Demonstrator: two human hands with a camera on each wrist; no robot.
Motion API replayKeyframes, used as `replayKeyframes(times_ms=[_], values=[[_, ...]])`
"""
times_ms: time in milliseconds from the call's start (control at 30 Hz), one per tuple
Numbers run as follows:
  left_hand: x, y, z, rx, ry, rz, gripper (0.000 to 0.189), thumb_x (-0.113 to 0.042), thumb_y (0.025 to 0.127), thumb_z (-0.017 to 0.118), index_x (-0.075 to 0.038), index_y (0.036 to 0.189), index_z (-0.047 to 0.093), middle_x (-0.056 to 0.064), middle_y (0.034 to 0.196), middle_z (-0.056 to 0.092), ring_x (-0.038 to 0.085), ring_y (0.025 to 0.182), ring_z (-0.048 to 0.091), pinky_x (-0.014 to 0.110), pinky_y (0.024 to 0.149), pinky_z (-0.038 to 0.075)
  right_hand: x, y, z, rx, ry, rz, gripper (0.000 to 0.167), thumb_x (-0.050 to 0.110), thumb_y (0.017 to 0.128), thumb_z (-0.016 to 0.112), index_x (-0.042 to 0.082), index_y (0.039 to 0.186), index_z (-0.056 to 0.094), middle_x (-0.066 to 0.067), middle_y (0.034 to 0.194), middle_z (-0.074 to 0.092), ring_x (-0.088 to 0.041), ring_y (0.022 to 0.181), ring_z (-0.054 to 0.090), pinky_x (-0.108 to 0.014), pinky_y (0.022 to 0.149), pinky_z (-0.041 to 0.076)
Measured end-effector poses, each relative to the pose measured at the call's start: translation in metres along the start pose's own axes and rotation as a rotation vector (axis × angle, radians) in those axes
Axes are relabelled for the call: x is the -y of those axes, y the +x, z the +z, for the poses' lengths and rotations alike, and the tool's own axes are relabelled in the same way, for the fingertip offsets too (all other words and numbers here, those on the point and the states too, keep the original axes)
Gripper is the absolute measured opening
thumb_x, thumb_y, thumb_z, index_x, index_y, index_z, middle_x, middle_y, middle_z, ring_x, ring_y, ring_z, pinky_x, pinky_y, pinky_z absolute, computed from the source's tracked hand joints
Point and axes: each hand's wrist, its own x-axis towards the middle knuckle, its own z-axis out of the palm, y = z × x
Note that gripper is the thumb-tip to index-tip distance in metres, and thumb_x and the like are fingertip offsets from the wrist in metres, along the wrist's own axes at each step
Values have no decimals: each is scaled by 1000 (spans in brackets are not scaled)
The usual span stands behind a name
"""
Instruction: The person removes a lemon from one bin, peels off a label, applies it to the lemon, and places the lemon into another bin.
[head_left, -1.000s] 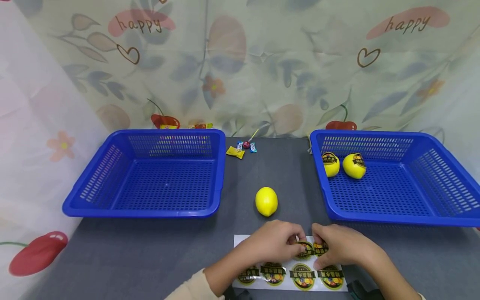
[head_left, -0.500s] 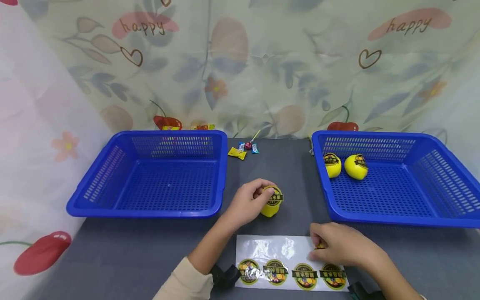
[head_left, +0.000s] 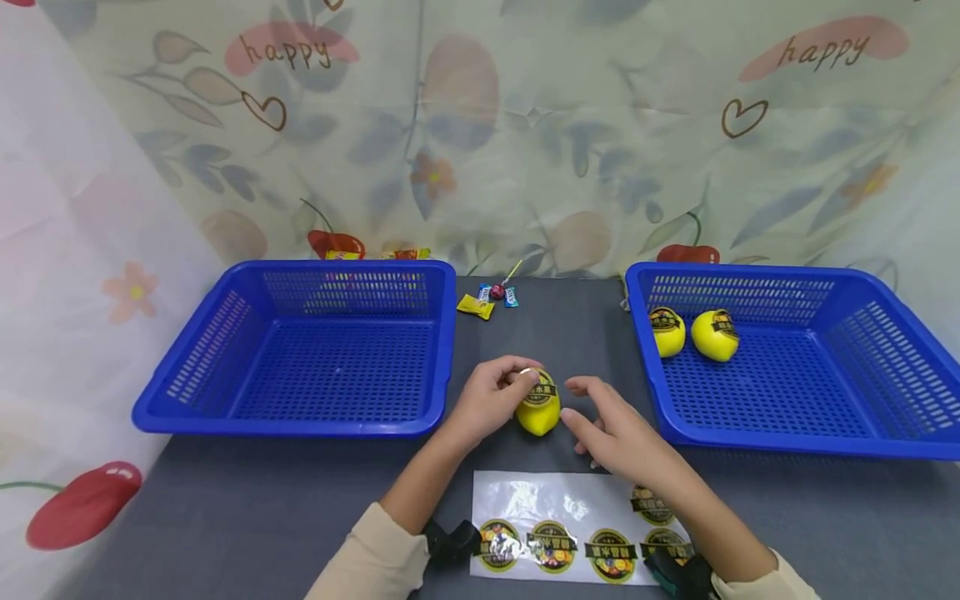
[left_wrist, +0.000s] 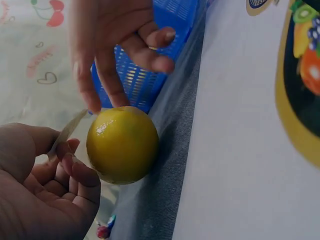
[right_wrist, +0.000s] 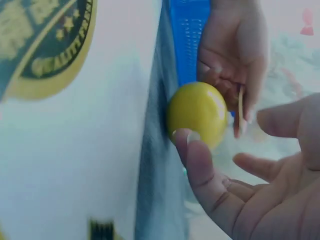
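A plain yellow lemon rests on the grey table between two blue baskets. My left hand pinches a round black-and-gold sticker between thumb and finger. In the left wrist view the sticker appears edge-on, held beside the lemon. My right hand is at the lemon's right side, thumb and fingers spread, holding nothing. In the right wrist view its fingertips overlap the lemon. A white sheet of stickers lies in front, partly under my right forearm.
The left blue basket holds no fruit. Two stickered lemons lie in the right blue basket. Small wrapped candies and a lollipop lie at the back. A patterned cloth hangs behind.
My left hand has carried a peeled sticker from the sheet up to the lemon. My right hand has left the sheet and moved forward beside the lemon, its fingers now spread.
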Motion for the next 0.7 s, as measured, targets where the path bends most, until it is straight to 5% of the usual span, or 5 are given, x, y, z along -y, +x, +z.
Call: replayKeyframes(times_ms=[200,367,700], values=[[5,2,3,9,-8,-6,23,-19,100,62,-4,114,73,3,76,59,13,66,51,24,57,42,-3,20,4,40,255,106,49,24,109,44,1,149,31,-29,151,33,-30,76,70,-41,57,57],[7,3,4,-7,-13,10,21,-16,99,63,-2,111,73,0,70,57,11,60,48,23,53,40,-5,33,6,76,402,197,47,27,111,35,2,150,29,-30,144,40,-36,77,71,-43,58,58],[11,4,4,-21,-9,13,22,-15,98,62,-2,111,73,-1,68,55,9,57,47,22,51,40,-10,45,14,109,457,220,48,35,110,38,4,147,35,-28,126,55,-37,73,72,-40,55,58]])
